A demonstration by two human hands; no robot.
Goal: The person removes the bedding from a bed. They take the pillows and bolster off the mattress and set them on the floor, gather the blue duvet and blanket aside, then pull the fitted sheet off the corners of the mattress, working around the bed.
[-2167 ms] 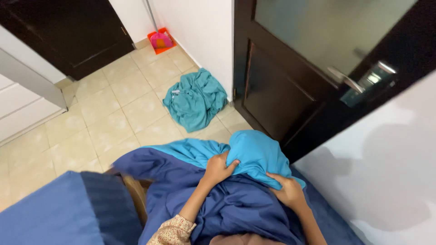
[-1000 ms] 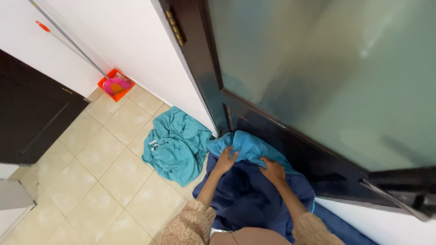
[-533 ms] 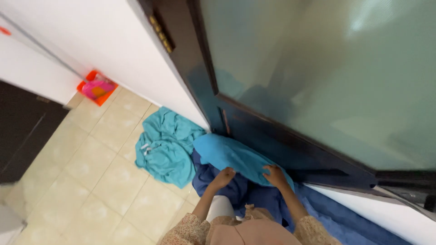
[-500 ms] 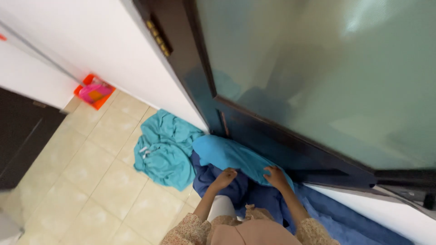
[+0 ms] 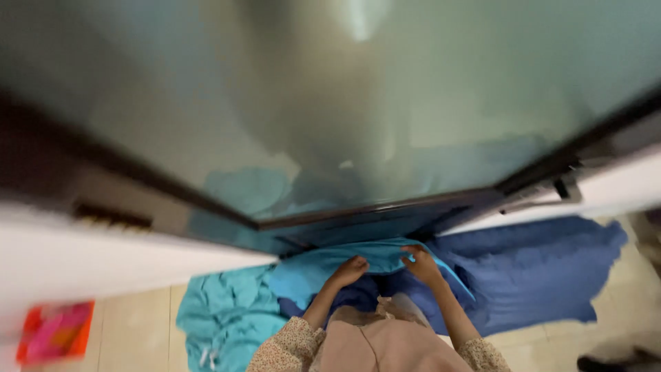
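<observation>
My left hand and my right hand both press on a bright turquoise cloth that lies at the foot of a dark door with a frosted glass panel. The fingers of both hands are curled into the fabric. Under the turquoise cloth lies a larger dark blue sheet, spread to the right over the tiles. A second crumpled teal cloth lies on the floor to the left of my hands.
The door's dark frame runs just above my hands, with a metal handle at the right. A white wall stands at the left. A red and pink object sits on the beige tiled floor at the far left.
The view has swung up and closer to the glass door. My hands have stayed on the turquoise cloth, now pushed against the door's bottom edge; the blue sheet shows spread wider to the right.
</observation>
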